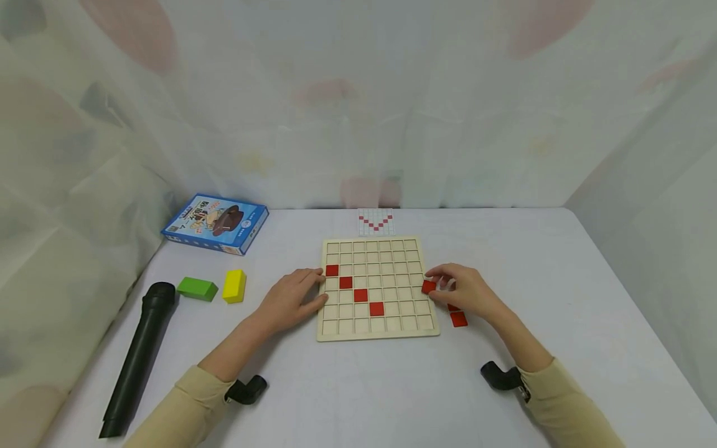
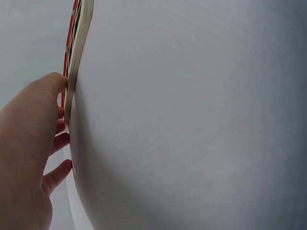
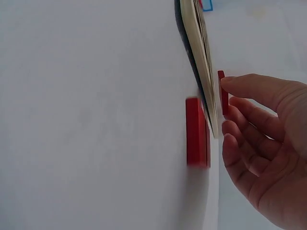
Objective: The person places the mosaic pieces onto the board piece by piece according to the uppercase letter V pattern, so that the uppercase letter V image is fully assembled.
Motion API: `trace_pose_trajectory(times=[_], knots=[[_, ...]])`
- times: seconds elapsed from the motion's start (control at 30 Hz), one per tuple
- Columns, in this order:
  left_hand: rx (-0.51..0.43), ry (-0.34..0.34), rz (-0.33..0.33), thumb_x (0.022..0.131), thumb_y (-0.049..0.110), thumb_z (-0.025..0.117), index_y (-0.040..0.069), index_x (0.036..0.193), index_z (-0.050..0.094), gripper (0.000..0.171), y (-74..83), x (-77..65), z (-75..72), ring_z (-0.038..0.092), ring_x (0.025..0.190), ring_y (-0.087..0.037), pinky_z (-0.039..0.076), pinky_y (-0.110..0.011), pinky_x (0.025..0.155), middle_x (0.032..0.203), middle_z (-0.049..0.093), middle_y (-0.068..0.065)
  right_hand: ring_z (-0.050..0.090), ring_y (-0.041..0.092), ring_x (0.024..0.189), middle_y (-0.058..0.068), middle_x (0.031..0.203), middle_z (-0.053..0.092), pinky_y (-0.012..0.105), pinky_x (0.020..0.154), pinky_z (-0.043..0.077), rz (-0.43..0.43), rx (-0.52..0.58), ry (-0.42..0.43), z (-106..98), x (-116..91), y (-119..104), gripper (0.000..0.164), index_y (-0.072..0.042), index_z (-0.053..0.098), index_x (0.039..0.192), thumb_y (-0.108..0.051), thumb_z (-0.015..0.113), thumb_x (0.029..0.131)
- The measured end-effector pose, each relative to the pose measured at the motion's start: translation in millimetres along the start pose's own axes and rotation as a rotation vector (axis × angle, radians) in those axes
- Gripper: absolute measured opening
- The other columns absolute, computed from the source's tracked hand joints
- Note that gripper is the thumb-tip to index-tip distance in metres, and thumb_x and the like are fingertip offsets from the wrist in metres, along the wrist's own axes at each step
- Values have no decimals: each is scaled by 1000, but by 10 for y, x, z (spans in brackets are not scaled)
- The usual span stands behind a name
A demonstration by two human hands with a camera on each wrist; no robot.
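A wooden grid board (image 1: 336, 326) lies flat on the table, with several red square tiles (image 1: 360, 295) set in its cells in a diagonal line running down to the right. My left hand (image 1: 288, 300) rests at the board's left edge, fingertips and thumb on the rim. At the right edge, my right hand (image 1: 467, 289) pinches a red tile (image 1: 428, 287) between thumb and fingers. In the right wrist view that tile (image 3: 224, 98) stands edge-on beyond the board's side. More loose red tiles (image 1: 459, 319) lie just below the right hand, partly hidden by it.
Behind the board lies a small pattern card (image 1: 376, 222) with red squares in a V. To the left are a blue box (image 1: 215, 223), a green block (image 1: 197, 289), a yellow block (image 1: 234, 286) and a long black microphone-like object (image 1: 140, 361). Fabric walls (image 1: 358, 124) bound the table.
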State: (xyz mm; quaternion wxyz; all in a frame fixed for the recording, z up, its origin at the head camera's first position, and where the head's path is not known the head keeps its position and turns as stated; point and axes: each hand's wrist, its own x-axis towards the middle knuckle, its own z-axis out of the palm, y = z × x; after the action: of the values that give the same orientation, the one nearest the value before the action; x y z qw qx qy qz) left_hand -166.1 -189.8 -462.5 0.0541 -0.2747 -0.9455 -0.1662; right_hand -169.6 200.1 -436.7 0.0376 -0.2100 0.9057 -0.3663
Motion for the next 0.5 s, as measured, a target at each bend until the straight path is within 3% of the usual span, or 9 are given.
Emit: trace_pose_trajectory(times=[0.5], knots=[[2,3,-2,92,38,64,10,120,61,40,22,-4,-10,54,122,-28,45,-46,100,135,57,-10,55,16,80,-1,85,61,25,68,50,-71,56,-71,250,210,-218,33,-6,68,112,-11,79,81]])
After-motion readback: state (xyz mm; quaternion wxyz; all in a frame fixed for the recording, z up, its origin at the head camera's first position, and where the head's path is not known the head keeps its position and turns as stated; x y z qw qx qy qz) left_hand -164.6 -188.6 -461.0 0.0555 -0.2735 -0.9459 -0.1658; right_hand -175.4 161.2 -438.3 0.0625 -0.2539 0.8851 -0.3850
